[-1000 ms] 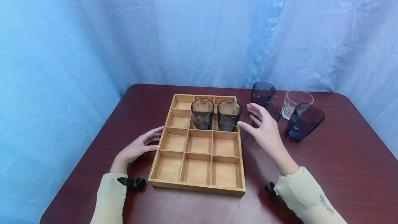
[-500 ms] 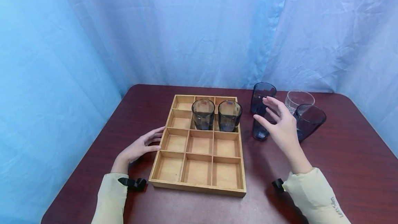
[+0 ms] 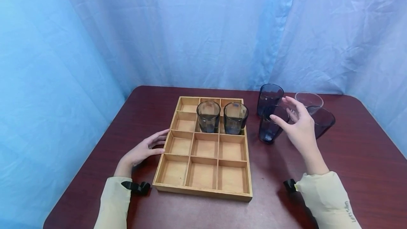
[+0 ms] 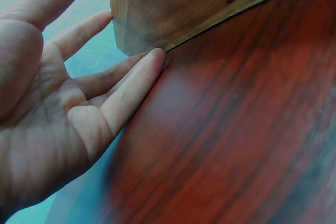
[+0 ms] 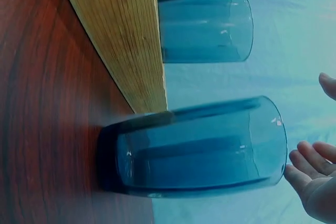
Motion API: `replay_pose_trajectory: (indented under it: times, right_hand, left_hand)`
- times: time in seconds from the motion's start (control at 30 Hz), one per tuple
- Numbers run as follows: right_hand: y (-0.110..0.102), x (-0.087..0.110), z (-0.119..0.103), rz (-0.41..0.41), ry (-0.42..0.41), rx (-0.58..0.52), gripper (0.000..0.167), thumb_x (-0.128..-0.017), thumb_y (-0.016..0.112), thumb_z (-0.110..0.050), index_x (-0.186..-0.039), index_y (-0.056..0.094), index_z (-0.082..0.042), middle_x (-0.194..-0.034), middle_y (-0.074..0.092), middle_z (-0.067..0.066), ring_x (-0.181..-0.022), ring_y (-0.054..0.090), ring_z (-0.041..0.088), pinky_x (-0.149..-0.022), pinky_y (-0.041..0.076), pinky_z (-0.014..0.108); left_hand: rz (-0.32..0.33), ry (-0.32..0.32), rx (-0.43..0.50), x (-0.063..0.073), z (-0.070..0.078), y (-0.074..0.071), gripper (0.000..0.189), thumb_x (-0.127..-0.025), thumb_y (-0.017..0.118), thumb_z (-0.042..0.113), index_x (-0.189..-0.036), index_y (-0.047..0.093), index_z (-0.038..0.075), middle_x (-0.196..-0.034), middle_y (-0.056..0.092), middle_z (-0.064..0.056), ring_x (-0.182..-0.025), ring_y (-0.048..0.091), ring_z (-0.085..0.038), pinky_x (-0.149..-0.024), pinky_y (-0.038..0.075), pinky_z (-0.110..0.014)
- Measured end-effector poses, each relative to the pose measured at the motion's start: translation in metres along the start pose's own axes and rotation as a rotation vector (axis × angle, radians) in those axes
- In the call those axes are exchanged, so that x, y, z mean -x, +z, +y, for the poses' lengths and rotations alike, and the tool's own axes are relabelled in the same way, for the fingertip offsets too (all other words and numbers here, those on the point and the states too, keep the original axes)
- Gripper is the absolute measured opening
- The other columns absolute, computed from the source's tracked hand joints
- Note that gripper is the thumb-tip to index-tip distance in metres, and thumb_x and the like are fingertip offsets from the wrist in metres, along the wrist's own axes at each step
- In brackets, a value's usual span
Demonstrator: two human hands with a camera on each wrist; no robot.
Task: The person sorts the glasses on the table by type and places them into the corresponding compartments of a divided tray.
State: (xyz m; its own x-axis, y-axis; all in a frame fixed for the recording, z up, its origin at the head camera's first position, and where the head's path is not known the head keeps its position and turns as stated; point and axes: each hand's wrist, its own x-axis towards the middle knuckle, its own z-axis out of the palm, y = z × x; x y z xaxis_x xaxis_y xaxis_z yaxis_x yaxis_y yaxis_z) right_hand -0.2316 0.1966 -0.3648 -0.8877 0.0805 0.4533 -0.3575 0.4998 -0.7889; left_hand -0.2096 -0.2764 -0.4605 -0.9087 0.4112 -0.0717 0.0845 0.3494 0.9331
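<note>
My left hand (image 3: 141, 151) rests at the left side of a divided wooden tray (image 3: 203, 193), its fingers extended. In the left wrist view the fingertips meet the wooden wall (image 4: 157, 14). Two smoky drinking glasses (image 3: 208, 119) stand upright side by side in the tray's second row. To the right of the tray my right hand (image 3: 300, 128) is spread beside the rim of a dark tapered glass (image 3: 267, 130) on the table. In the right wrist view this glass (image 5: 199, 148) stands close to the tray, with loosely bent fingertips (image 5: 294, 174) right at its rim.
Behind the right hand is another dark glass (image 3: 267, 98). A clear glass (image 3: 309, 99) and a third dark glass (image 3: 322, 121) stand farther right, both partly hidden by the hand. Blue curtains (image 3: 203, 31) hang past the table's far edge.
My right hand has moved right, away from the tray and across the near dark glass to its right side. The left hand, tray and glasses stay put.
</note>
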Motion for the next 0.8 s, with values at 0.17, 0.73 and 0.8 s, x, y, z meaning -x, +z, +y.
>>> replay_pose_trajectory:
  times: [0.17, 0.73, 0.8]
  right_hand:
    - [-0.004, -0.001, 0.003, -0.023, 0.045, 0.033, 0.070, -0.082, 0.078, -0.016, -0.143, 0.044, -0.007, -0.140, 0.053, 0.017, -0.132, 0.050, 0.011, -0.102, 0.038, 0.009]
    - [-0.010, -0.006, 0.013, -0.213, 0.198, 0.054, 0.088, -0.086, 0.073, -0.035, -0.153, 0.025, -0.005, -0.152, 0.038, 0.019, -0.143, 0.032, 0.033, -0.116, 0.026, 0.045]
    - [-0.011, -0.007, 0.015, -0.242, 0.216, 0.046, 0.090, -0.086, 0.073, -0.036, -0.154, 0.022, -0.004, -0.153, 0.036, 0.020, -0.144, 0.029, 0.035, -0.116, 0.025, 0.049]
  left_hand:
    - [0.000, 0.006, -0.002, 0.000, 0.000, 0.000, 0.071, -0.093, 0.065, 0.017, -0.153, 0.029, 0.021, -0.151, 0.038, -0.019, -0.135, 0.041, -0.041, -0.109, 0.032, -0.060]
    - [0.006, 0.003, -0.006, 0.000, 0.000, 0.000, 0.071, -0.093, 0.065, 0.017, -0.153, 0.029, 0.021, -0.151, 0.038, -0.019, -0.134, 0.041, -0.040, -0.109, 0.031, -0.060]
    - [0.007, 0.002, -0.008, 0.000, 0.000, 0.000, 0.071, -0.092, 0.066, 0.018, -0.153, 0.029, 0.021, -0.151, 0.038, -0.019, -0.134, 0.041, -0.040, -0.110, 0.031, -0.060]
